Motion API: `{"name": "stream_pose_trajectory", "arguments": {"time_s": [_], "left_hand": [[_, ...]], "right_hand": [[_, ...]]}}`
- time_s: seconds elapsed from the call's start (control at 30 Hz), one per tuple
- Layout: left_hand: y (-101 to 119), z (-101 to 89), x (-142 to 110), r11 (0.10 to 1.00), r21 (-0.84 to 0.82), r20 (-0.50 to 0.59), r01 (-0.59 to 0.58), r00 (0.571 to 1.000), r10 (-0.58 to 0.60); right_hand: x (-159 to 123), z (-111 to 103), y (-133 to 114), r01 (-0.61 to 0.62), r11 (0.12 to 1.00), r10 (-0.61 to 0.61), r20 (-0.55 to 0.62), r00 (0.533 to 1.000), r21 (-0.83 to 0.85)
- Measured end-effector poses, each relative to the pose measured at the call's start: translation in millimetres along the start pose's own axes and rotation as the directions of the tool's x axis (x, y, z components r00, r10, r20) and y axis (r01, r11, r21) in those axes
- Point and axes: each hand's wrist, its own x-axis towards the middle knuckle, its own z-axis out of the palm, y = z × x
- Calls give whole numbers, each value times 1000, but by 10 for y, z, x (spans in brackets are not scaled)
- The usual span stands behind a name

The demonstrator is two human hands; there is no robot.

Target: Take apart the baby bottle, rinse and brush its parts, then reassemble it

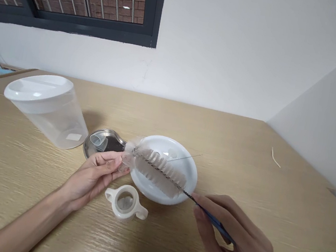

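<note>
A bottle brush (159, 170) with white bristles and a twisted wire stem is held by its blue handle in my right hand (237, 241), whose fingers are closed round it. At the bristle tip, my left hand (97, 176) pinches a small clear piece (124, 163); its exact kind is hard to make out. Behind the brush stands a white bowl (190, 175) with small pieces in it. Just below my left fingers, a cream two-handled ring (126, 206) rests on the table. Beyond that hand lies a metal kidney dish (112, 141) holding a clear cup-like piece (98, 140).
A translucent plastic container (52, 115) with a white lid stands at the left on the wooden table (232, 140). One thin wire (185, 158) sticks out over the bowl's right rim. Far right lies a short pale strip (275, 158). A wall and window border the back.
</note>
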Motion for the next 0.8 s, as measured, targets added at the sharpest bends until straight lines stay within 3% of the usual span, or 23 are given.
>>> {"name": "stream_pose_trajectory", "arguments": {"time_s": [0.5,0.8], "left_hand": [[-13,10,7,995,95,-16,-19,1000,20],[-3,-14,16,995,98,-108,7,994,4]], "right_hand": [[-16,-45,35,72,987,-73,-4,997,-141],[-13,-57,12,-58,986,43,-95,995,-159]]}}
